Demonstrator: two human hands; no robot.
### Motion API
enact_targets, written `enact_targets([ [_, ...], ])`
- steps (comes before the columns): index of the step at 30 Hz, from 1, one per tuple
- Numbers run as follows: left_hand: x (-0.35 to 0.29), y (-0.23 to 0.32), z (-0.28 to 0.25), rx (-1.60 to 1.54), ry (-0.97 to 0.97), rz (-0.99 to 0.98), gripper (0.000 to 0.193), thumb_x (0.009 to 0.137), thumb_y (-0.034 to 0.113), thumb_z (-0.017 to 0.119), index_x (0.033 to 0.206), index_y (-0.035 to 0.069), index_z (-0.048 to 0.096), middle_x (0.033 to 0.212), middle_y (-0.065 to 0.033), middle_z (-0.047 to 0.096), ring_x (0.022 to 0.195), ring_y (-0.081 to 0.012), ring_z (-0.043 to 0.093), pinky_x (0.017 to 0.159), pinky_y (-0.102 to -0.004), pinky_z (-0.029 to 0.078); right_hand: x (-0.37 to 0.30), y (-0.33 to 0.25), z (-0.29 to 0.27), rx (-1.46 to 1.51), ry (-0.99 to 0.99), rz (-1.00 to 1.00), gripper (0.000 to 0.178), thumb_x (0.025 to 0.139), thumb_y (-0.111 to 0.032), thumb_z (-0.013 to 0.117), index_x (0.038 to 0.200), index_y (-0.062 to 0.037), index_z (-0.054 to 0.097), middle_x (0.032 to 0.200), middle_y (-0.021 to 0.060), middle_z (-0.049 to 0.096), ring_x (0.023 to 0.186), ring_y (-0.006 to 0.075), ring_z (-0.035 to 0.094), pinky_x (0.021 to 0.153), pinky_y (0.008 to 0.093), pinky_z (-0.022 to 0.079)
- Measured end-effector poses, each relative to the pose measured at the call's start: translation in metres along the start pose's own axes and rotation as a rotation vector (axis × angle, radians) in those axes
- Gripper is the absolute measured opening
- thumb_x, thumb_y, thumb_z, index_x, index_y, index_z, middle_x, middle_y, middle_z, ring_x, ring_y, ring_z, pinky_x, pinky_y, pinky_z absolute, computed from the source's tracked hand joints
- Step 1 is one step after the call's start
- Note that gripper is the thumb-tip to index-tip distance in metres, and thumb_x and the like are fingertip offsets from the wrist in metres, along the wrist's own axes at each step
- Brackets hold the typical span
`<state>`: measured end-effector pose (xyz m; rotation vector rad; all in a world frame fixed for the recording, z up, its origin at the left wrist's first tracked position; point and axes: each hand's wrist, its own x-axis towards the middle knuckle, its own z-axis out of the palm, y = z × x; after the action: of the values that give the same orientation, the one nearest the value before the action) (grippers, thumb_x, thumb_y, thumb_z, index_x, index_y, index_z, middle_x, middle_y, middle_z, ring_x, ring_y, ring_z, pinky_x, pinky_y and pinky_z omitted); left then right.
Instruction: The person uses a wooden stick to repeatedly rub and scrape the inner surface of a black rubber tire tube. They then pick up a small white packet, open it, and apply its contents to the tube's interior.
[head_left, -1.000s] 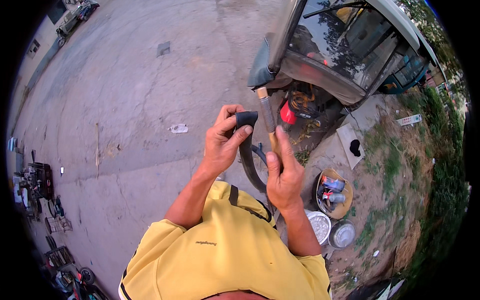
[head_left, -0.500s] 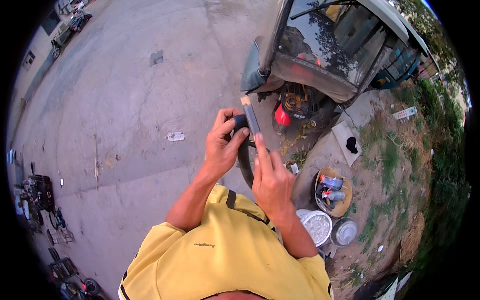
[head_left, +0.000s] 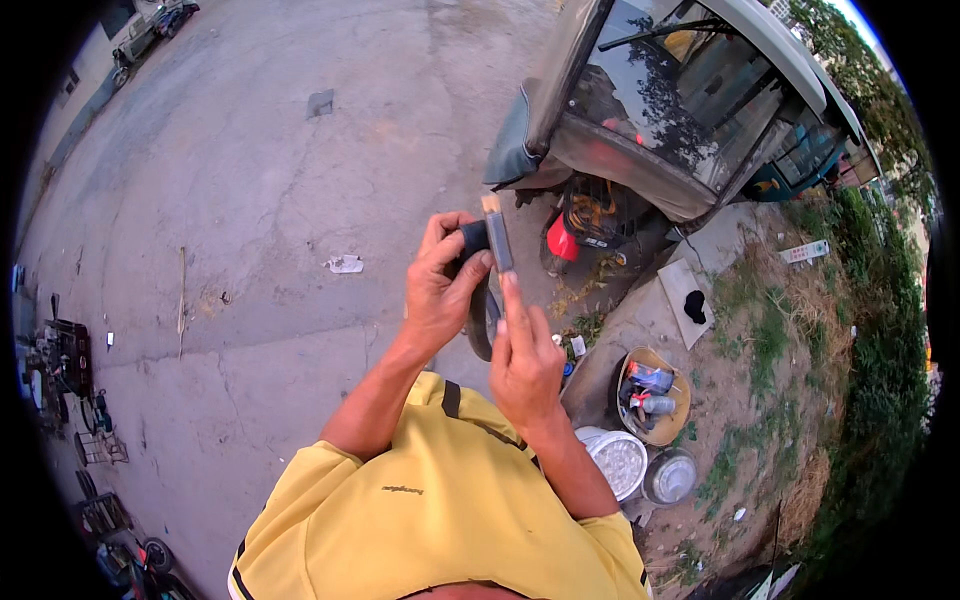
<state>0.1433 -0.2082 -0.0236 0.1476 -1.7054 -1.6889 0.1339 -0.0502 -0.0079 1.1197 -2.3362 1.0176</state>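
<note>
My left hand [head_left: 432, 285] is closed round a black rubber inner tube [head_left: 474, 238], its thumb pressing on a folded part. The rest of the tube hangs in a loop below, partly behind my right hand. In my right hand [head_left: 530, 368] is a narrow flat file [head_left: 498, 240], grey and rough-faced with a pale tip. My index finger lies stretched along it and the other fingers curl in. The file stands nearly upright against the right side of the tube, close to my left thumb. Its lower end is hidden in my grip.
A covered three-wheeler [head_left: 650, 120] with a red fender stands ahead on the right. To my right are a basin [head_left: 680, 410] with cans and bottles, a white bucket [head_left: 618, 462] and a metal pot [head_left: 670, 476]. Bikes [head_left: 150, 555] stand at the far left.
Both hands sit slightly further left in the view, and the surroundings have shifted as my head moved. The tube's hanging loop has swung left. My grips on tube and file stay the same.
</note>
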Motion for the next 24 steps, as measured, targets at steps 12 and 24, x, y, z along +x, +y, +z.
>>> enact_targets([
  [12,0.004,-0.009,-0.005,-0.026,-0.007,0.007,0.018,0.098,-0.001,0.071,0.115,-0.005,0.072,0.123,-0.0076,0.059,0.104,-0.0127,0.058,0.084,-0.0265,0.05,0.015,0.003,0.008,-0.043,-0.012,-0.044,0.065,0.091,0.0,0.066,0.156,-0.004,0.055,0.087,0.0128,0.061,0.065,0.0316,0.065,0.056,0.0442,0.051],
  [24,0.009,-0.007,0.0,-0.14,-0.065,-0.043,0.024,0.098,-0.004,0.068,0.121,-0.006,0.069,0.13,-0.0083,0.053,0.116,-0.0156,0.055,0.094,-0.0273,0.048,0.03,0.002,0.008,-0.025,0.044,-0.03,0.067,0.091,0.001,0.066,0.157,-0.007,0.055,0.088,0.0122,0.06,0.066,0.0336,0.066,0.056,0.0441,0.053],
])
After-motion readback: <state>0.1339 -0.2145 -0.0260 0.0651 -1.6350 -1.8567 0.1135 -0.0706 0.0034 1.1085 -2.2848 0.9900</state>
